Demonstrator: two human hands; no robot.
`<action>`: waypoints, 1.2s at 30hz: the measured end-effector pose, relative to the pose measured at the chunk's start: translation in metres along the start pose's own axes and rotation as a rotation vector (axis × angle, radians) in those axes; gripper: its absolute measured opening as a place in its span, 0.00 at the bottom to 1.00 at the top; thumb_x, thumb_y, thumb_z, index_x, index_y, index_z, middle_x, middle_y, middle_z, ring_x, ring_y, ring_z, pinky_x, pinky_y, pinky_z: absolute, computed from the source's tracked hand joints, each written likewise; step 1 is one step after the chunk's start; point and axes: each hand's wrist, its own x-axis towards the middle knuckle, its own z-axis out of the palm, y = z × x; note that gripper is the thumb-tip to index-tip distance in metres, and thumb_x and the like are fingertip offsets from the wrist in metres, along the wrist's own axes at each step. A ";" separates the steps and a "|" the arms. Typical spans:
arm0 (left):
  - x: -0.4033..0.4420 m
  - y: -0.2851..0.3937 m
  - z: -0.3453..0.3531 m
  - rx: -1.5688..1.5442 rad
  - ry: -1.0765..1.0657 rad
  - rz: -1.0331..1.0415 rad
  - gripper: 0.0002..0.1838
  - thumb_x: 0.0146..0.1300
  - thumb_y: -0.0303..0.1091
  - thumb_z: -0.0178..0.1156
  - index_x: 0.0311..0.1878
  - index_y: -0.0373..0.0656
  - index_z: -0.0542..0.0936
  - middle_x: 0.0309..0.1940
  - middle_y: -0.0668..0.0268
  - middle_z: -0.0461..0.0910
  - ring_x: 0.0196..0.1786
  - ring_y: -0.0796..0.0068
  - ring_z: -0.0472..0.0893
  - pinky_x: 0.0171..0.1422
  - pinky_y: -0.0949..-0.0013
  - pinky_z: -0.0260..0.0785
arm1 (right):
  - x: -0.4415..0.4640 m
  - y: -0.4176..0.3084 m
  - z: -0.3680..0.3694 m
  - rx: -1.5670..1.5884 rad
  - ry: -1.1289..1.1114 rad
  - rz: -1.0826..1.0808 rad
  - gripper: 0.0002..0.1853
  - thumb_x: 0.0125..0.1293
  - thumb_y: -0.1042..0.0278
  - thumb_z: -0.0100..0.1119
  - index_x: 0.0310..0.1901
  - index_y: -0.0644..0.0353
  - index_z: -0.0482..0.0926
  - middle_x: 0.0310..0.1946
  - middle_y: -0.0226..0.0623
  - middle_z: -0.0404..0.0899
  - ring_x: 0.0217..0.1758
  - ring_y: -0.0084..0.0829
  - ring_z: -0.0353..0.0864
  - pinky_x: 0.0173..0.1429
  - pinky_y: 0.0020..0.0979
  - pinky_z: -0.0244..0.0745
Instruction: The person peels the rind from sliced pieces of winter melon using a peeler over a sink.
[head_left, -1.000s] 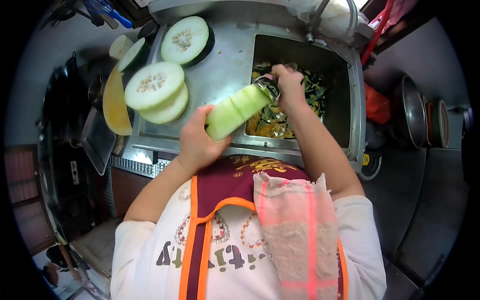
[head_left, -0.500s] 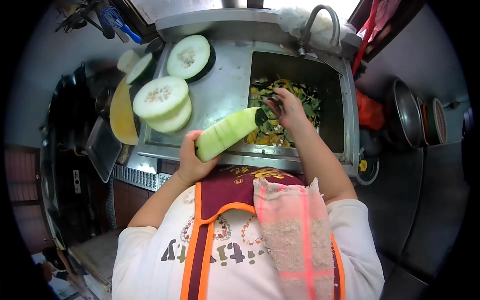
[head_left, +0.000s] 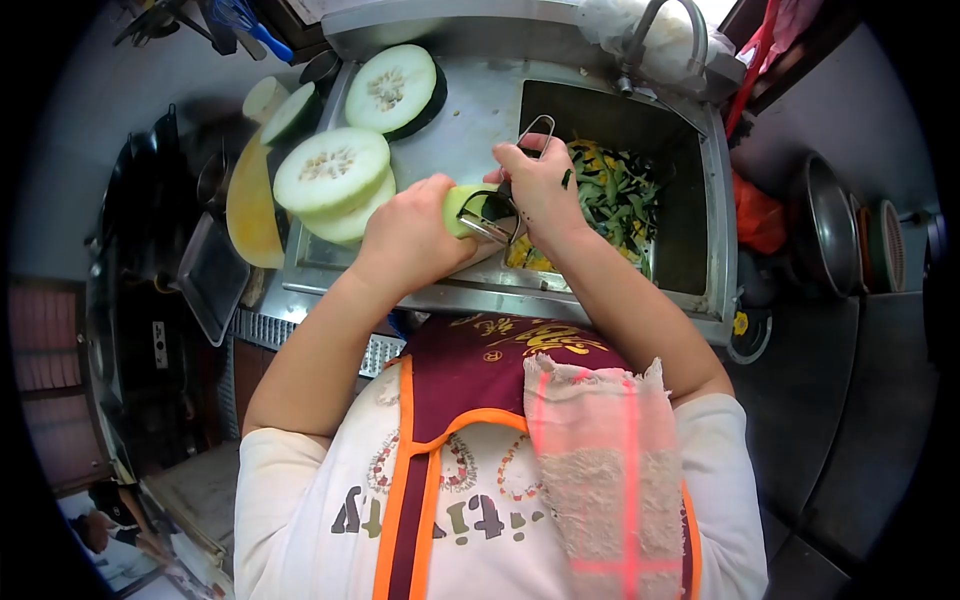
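Observation:
My left hand (head_left: 412, 232) is wrapped round a peeled, pale green piece of winter melon (head_left: 460, 203) at the sink's left edge, hiding most of it. A metal peeler (head_left: 487, 229) is in my right hand (head_left: 548, 193); its looped handle sticks out beyond the fingers. The peeler's blade head lies against the near end of the melon. A dark scrap of peel clings to the back of my right hand. Below, green and yellow peelings (head_left: 612, 190) cover the bottom of the sink basin (head_left: 680, 215).
Pale, peeled winter melon rounds (head_left: 332, 172) are stacked on the steel drainboard (head_left: 470, 118). Behind them lies a round with dark rind (head_left: 396, 90). A tap (head_left: 628, 62) rises at the basin's back. A metal bowl (head_left: 832, 228) stands to the right, a tray (head_left: 214, 285) to the left.
The melon piece has been turned so its end faces me, with my left hand now over it. My right hand has moved left from above the peelings, bringing the peeler to the melon.

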 end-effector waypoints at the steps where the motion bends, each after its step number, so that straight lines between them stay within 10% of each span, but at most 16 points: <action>1: 0.002 0.001 0.000 0.005 -0.014 -0.017 0.23 0.40 0.38 0.67 0.42 0.39 0.75 0.34 0.51 0.79 0.39 0.50 0.79 0.43 0.58 0.71 | 0.001 0.002 0.000 -0.017 -0.008 -0.008 0.26 0.55 0.67 0.58 0.51 0.73 0.61 0.29 0.42 0.75 0.31 0.28 0.78 0.37 0.28 0.74; 9: -0.003 0.006 0.009 -0.002 0.025 -0.022 0.21 0.40 0.37 0.68 0.38 0.40 0.76 0.31 0.54 0.79 0.37 0.51 0.79 0.40 0.58 0.71 | 0.043 0.046 -0.028 0.166 0.076 -0.014 0.22 0.54 0.68 0.58 0.46 0.74 0.65 0.28 0.50 0.78 0.27 0.31 0.79 0.35 0.29 0.74; 11: -0.009 0.005 0.008 -0.019 0.047 0.002 0.21 0.40 0.36 0.68 0.38 0.40 0.76 0.31 0.54 0.79 0.36 0.52 0.79 0.40 0.59 0.71 | 0.063 0.088 -0.066 -0.183 0.503 -0.109 0.18 0.54 0.67 0.60 0.40 0.73 0.70 0.32 0.50 0.78 0.29 0.32 0.80 0.35 0.30 0.75; 16: -0.025 -0.011 0.010 -0.181 0.189 0.036 0.21 0.40 0.33 0.70 0.40 0.39 0.76 0.30 0.56 0.79 0.34 0.56 0.80 0.41 0.63 0.72 | 0.069 0.132 -0.142 0.329 0.397 0.531 0.11 0.56 0.71 0.58 0.40 0.64 0.74 0.32 0.40 0.76 0.33 0.35 0.81 0.38 0.33 0.78; 22: -0.011 -0.010 0.032 -0.296 0.288 0.028 0.25 0.42 0.34 0.71 0.44 0.38 0.73 0.32 0.56 0.78 0.35 0.60 0.80 0.41 0.65 0.71 | 0.036 0.008 -0.050 0.363 -0.037 0.011 0.16 0.50 0.69 0.65 0.39 0.64 0.72 0.28 0.34 0.75 0.31 0.29 0.76 0.38 0.28 0.73; 25: -0.010 -0.008 0.034 -0.248 0.292 0.075 0.25 0.43 0.35 0.71 0.45 0.39 0.73 0.34 0.56 0.78 0.36 0.59 0.80 0.41 0.64 0.72 | 0.011 -0.013 -0.019 0.184 0.041 -0.084 0.29 0.51 0.68 0.62 0.51 0.71 0.59 0.29 0.42 0.76 0.30 0.27 0.76 0.34 0.27 0.73; 36: 0.001 0.004 0.021 -0.200 0.205 0.139 0.22 0.44 0.35 0.68 0.42 0.40 0.74 0.31 0.55 0.78 0.35 0.53 0.80 0.37 0.58 0.73 | -0.002 -0.016 0.001 -0.159 0.010 -0.285 0.25 0.52 0.69 0.58 0.47 0.74 0.60 0.17 0.37 0.76 0.21 0.25 0.75 0.32 0.25 0.70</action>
